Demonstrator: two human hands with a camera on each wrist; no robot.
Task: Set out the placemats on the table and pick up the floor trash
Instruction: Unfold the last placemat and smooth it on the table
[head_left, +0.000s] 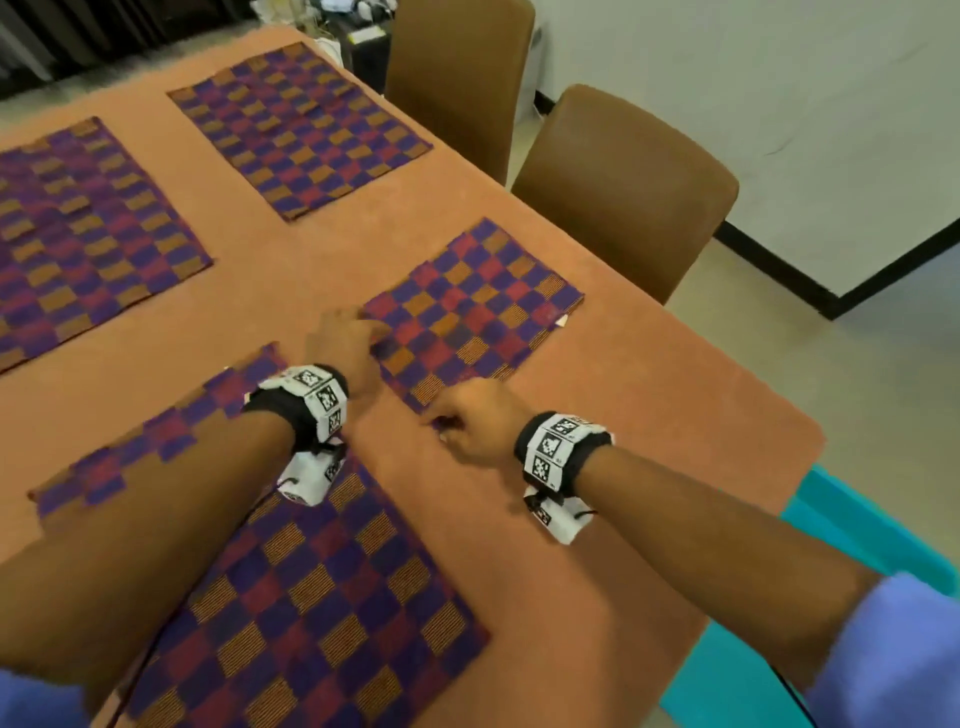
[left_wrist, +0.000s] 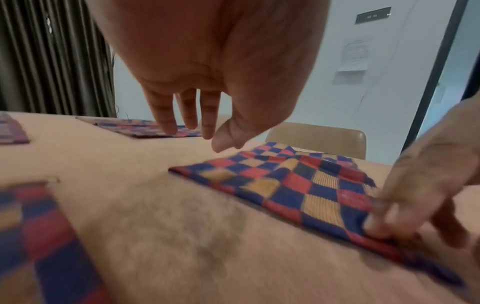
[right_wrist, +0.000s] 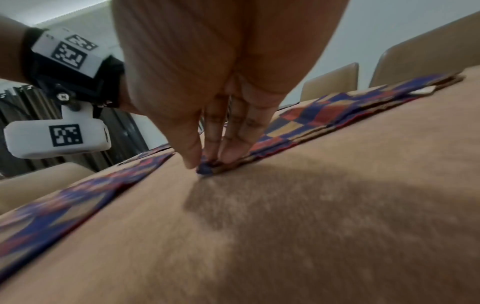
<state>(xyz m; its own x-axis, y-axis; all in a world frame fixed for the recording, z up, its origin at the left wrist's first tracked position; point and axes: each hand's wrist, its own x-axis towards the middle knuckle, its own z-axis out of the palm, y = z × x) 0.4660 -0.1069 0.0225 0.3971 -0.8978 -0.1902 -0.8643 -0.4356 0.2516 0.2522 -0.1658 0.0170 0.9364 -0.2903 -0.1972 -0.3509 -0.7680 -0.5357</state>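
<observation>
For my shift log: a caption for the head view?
Right hand pinches the near corner of a checked placemat on the orange table; left hand hovers beside it.

brown chairs (head_left: 623, 187), white wall (head_left: 779, 104), dark curtains (left_wrist: 52, 57)

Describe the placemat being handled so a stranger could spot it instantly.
On the orange table, find the checked placemat nearest the two brown chairs. Unlike the other mats, its near corner is pinched by the right hand.

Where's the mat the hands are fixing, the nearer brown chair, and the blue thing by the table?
placemat (head_left: 470, 317), head view, middle of cloth.
brown chair (head_left: 628, 187), head view, backrest.
blue thing (head_left: 852, 525), head view, top surface.
</observation>
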